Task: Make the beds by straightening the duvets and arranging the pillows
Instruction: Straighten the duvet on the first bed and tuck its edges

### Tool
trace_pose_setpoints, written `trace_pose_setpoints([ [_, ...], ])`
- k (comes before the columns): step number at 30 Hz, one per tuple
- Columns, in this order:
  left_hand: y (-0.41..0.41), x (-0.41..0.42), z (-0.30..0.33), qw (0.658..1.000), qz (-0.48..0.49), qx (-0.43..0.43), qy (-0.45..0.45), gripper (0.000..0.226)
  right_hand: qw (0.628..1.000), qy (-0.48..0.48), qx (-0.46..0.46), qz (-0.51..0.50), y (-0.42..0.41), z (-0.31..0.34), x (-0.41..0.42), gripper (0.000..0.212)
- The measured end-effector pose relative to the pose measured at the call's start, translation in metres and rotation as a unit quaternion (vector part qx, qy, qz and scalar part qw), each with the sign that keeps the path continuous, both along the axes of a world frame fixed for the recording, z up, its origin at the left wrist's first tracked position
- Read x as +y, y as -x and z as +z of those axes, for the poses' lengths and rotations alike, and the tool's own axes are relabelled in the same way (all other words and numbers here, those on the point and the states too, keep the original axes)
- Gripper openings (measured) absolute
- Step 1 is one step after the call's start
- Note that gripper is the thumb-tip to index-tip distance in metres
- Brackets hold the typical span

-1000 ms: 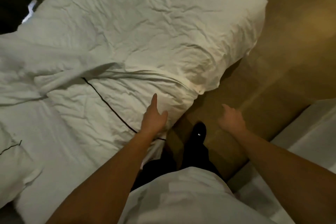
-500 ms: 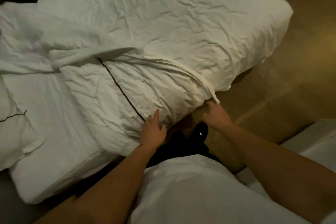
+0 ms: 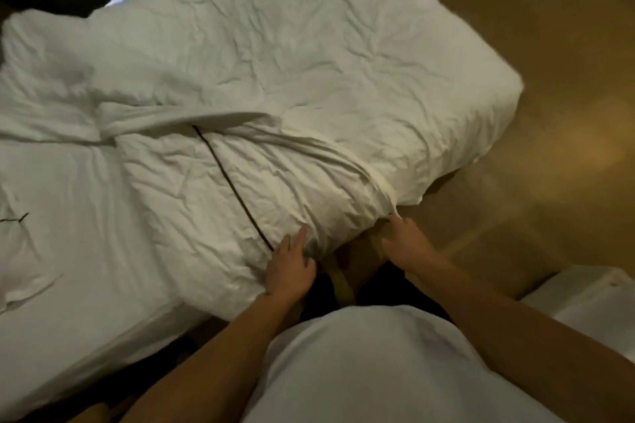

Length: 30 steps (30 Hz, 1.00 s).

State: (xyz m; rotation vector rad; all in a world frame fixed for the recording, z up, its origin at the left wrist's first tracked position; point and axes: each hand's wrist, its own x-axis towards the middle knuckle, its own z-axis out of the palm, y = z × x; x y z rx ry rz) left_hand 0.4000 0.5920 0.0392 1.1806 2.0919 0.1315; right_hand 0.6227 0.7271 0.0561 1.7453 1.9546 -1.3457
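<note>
A crumpled white duvet (image 3: pixel 309 72) with a thin dark trim line covers the bed and hangs over its near side. A folded-back flap crosses it in the middle. My left hand (image 3: pixel 290 266) lies on the duvet's hanging edge beside the trim line, fingers spread and pressing the cloth. My right hand (image 3: pixel 403 240) is at the duvet's lower edge under a bunched fold, fingers curled at the hem. A white pillow (image 3: pixel 24 251) with dark trim lies at the left edge, partly out of frame.
The bare white sheet (image 3: pixel 79 203) shows left of the duvet. Tan carpet (image 3: pixel 549 96) lies to the right of the bed. A second white bed's corner (image 3: pixel 584 299) sits at the lower right. My white shirt fills the bottom of the view.
My right hand has come in from over the carpet to the duvet's hem. My left hand stays on the duvet edge. The view has shifted, showing more of the bed's foot.
</note>
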Motion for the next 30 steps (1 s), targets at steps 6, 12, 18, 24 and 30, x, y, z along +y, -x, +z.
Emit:
trace_pose_setpoints([
  [6, -0.059, 0.105, 0.016, 0.996, -0.042, 0.031, -0.065, 0.071, 0.996, -0.08, 0.0, -0.044, -0.062, 0.02, 0.065, 0.06],
  [12, -0.169, 0.239, 0.033, 0.989, -0.033, 0.033, -0.138, 0.065, 0.987, -0.136, 0.014, -0.079, -0.152, 0.031, 0.174, 0.061],
  [18, -0.283, 0.35, 0.059, 0.982, 0.049, -0.012, -0.18, 0.062, 0.983, -0.158, 0.023, -0.094, -0.265, 0.068, 0.288, 0.063],
  [24, -0.344, 0.435, 0.06, 0.982, 0.075, -0.005, -0.176, 0.061, 0.985, -0.152, 0.025, -0.071, -0.322, 0.081, 0.393, 0.06],
  [30, -0.363, 0.548, 0.048, 0.98, 0.113, 0.022, -0.16, 0.061, 0.98, -0.198, -0.006, 0.031, -0.331, 0.078, 0.513, 0.063],
])
